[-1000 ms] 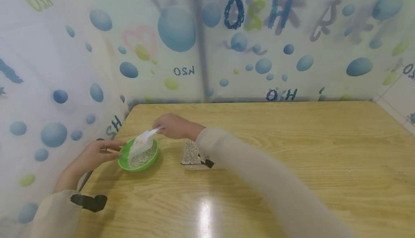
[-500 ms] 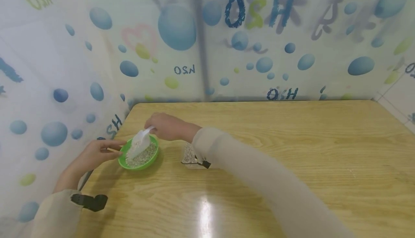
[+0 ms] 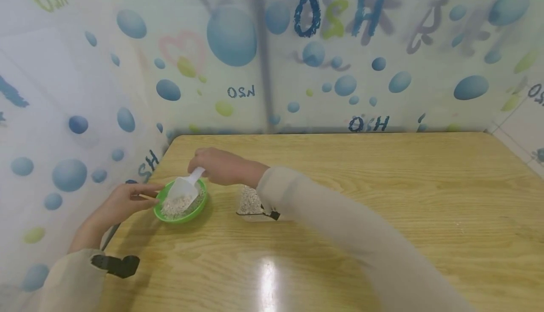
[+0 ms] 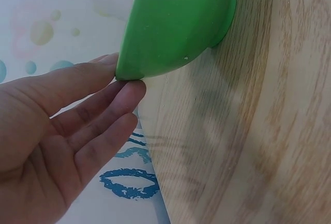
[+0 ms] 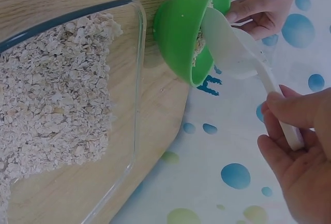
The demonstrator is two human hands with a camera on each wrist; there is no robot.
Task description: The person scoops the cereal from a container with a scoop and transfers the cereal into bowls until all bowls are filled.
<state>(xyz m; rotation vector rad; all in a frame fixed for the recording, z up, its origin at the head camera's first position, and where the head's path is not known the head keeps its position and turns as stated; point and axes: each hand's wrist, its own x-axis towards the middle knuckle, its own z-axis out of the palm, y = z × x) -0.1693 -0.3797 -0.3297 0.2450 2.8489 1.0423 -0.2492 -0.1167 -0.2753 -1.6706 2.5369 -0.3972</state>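
Usefully, my right wrist feed looks straight into a rectangular glass container [image 5: 51,26], with pale oat flakes [image 5: 57,94] heaped along it and its floor showing beside the pile; on my head feed the right sleeve [image 3: 331,217] hides most of it. From my left wrist camera I get the outside of a green bowl [image 4: 176,27], its foot on the wooden table [image 3: 425,184] and a pale speck stuck to its wall, while the head view shows flakes inside.

The bowl stands near the surface's left edge, nearer me than the far-left corner, with the container to its right. My left hand [image 3: 125,203] is at the bowl's left side, pinching the rim between thumb and fingertips. Just beyond the bowl's far-right side, my right hand [image 3: 218,165] grips the handle of a white scoop [image 5: 227,40], which tilts down into the bowl's mouth; I cannot tell whether its lip touches the bowl.

On the bubble-patterned backdrop [image 3: 340,59], large blue and green lettering [image 3: 335,18] reads like OSH, apparently H2O mirrored, and smaller copies repeat it.
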